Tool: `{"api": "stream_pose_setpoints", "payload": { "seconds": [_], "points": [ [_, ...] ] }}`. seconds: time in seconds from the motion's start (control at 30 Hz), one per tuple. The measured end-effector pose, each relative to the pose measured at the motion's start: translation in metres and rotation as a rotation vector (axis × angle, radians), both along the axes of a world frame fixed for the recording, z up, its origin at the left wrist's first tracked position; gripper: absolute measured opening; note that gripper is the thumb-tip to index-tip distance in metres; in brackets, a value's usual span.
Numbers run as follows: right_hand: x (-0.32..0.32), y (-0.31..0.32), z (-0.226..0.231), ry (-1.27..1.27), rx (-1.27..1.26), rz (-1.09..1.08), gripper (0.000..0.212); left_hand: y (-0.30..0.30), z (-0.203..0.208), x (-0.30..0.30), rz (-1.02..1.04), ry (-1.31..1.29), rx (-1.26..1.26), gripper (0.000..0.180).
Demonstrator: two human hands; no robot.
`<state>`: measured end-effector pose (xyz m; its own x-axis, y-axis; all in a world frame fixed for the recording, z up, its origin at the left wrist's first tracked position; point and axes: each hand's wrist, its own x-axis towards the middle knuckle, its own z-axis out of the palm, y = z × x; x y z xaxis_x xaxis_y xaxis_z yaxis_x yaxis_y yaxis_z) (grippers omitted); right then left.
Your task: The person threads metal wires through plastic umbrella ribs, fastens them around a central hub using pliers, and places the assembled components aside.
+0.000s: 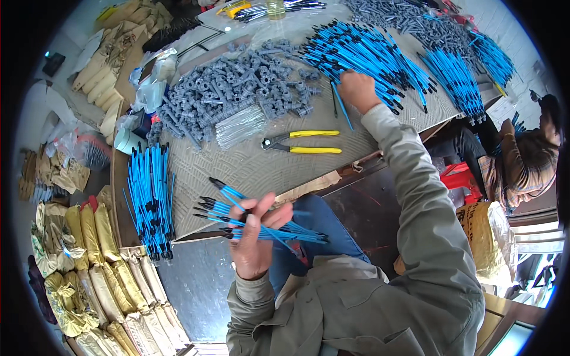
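My left hand (252, 249) is closed around a loose bunch of thin blue rods with black ends (222, 209), held above my lap near the table's front edge. My right hand (358, 91) reaches out to the near left edge of a large heap of the same kind of rods (368, 50). Its fingers are curled in, and a single blue rod (342, 111) runs out from under them toward me; the fingertips are partly hidden. Pincers with yellow handles (303, 142) lie on the table between my hands.
Grey plastic fittings (237, 80) are heaped left of the pincers, beside thin clear sticks (240, 126). More blue rods (149, 196) lie at the table's left edge and farther right (454, 77). Wrapped packages (101, 285) stack at lower left. Another person (519, 160) sits at right.
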<state>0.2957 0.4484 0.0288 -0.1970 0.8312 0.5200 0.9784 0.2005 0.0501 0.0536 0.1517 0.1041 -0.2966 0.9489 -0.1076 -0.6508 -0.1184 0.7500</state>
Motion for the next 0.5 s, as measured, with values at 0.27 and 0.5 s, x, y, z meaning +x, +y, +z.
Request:
{"api": "stream_pose_setpoints", "payload": {
  "seconds": [0.27, 0.5],
  "points": [
    [-0.004, -0.018, 0.020, 0.484, -0.225, 0.242, 0.024, -0.003, -0.037, -0.026, -0.383, 0.066, 0.134, 0.021],
    [-0.008, -0.007, 0.035, 0.346, -0.010, 0.267, 0.021, -0.010, -0.033, -0.023, -0.219, 0.185, 0.063, 0.022]
  ]
}}
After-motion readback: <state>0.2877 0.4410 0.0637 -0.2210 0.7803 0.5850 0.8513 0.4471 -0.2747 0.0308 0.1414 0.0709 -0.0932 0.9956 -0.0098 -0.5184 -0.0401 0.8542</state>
